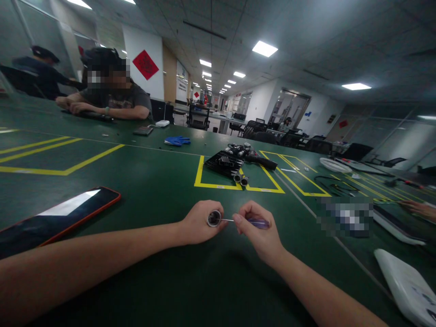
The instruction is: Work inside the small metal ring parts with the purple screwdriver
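My left hand is closed around a short metal cylinder, its round open end turned up towards me and its inside dark. In my right hand is a screwdriver with a clear purplish handle. The thin shaft points left and its tip meets the cylinder's side by my left fingers; the exact contact is hidden. Beyond my hands, two similar metal cylinders stand beside a black tray heaped with dark and silvery metal parts.
A phone with an orange edge lies left of my left forearm. Blue gloves rest farther back. Yellow tape marks rectangles on the green table. At right are a white case and another person's hand. Someone sits across the table.
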Demonstrator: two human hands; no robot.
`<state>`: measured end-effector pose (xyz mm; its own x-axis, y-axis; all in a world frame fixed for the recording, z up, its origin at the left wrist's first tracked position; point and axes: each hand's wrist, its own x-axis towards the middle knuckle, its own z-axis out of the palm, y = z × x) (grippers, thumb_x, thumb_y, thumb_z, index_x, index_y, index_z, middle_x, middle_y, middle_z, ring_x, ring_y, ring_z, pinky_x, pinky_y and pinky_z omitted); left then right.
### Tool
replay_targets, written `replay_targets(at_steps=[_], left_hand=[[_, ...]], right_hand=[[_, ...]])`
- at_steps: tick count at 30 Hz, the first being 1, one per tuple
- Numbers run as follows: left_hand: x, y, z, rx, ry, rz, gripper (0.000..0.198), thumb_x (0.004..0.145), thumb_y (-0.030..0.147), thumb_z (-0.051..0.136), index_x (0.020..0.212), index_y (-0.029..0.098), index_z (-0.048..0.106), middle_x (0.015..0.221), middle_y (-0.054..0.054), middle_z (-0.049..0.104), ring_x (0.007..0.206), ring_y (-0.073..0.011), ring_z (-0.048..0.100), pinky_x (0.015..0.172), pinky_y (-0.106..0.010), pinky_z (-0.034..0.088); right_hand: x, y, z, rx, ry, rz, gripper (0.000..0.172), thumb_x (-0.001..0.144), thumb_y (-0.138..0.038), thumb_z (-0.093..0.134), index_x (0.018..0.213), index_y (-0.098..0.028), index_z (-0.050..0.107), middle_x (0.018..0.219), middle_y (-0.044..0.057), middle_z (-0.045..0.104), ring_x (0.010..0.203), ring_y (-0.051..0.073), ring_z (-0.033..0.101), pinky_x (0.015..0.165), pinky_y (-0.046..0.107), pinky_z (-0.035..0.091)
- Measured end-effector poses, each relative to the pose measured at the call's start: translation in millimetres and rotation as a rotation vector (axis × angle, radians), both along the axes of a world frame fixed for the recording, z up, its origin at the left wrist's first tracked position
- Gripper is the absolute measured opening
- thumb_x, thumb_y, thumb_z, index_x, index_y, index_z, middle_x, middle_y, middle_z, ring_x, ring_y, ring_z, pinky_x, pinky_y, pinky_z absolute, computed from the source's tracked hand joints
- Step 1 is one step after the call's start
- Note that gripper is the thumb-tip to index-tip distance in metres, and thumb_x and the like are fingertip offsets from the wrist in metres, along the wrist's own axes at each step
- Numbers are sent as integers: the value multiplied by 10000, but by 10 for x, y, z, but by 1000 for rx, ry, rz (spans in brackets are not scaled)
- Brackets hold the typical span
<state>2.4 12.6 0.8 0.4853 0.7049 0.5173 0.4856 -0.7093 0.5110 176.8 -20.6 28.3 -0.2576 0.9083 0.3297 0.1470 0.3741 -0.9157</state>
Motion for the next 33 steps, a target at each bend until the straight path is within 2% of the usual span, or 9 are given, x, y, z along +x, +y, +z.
replay_targets(at_steps=[10, 18, 25, 33], left_hand=[[-19, -22, 18, -115, -19, 8, 191, 739, 296, 601, 678, 142, 507, 627, 10, 546, 570, -100, 490, 517, -207, 384], [-9, -10, 8, -84, 28, 6, 173, 740, 278, 596, 679, 136, 517, 632, 6, 545, 574, -101, 484, 527, -211, 384], [-9, -17, 31, -14, 56, -12, 132, 740, 228, 574, 658, 140, 517, 621, 14, 538, 570, -93, 484, 539, -205, 372], [-6, -10, 21, 0, 73, -2, 127, 729, 213, 575, 649, 145, 504, 608, 27, 517, 555, -87, 470, 530, -200, 360]], right_hand=[[44, 22, -8, 58, -72, 36, 201, 755, -325, 581, 649, -169, 510, 573, -26, 496, 512, 91, 456, 479, 224, 361], [61, 27, 61, 101, -202, 52, 186, 765, -293, 536, 640, -157, 560, 588, -15, 513, 544, 99, 466, 520, 234, 367], [83, 111, 4, -80, -144, -5, 252, 774, -295, 523, 565, -158, 557, 534, -18, 522, 520, 93, 463, 505, 227, 360], [71, 138, -63, -155, -77, -38, 258, 774, -289, 533, 551, -158, 547, 492, -32, 518, 450, 65, 422, 437, 200, 308]])
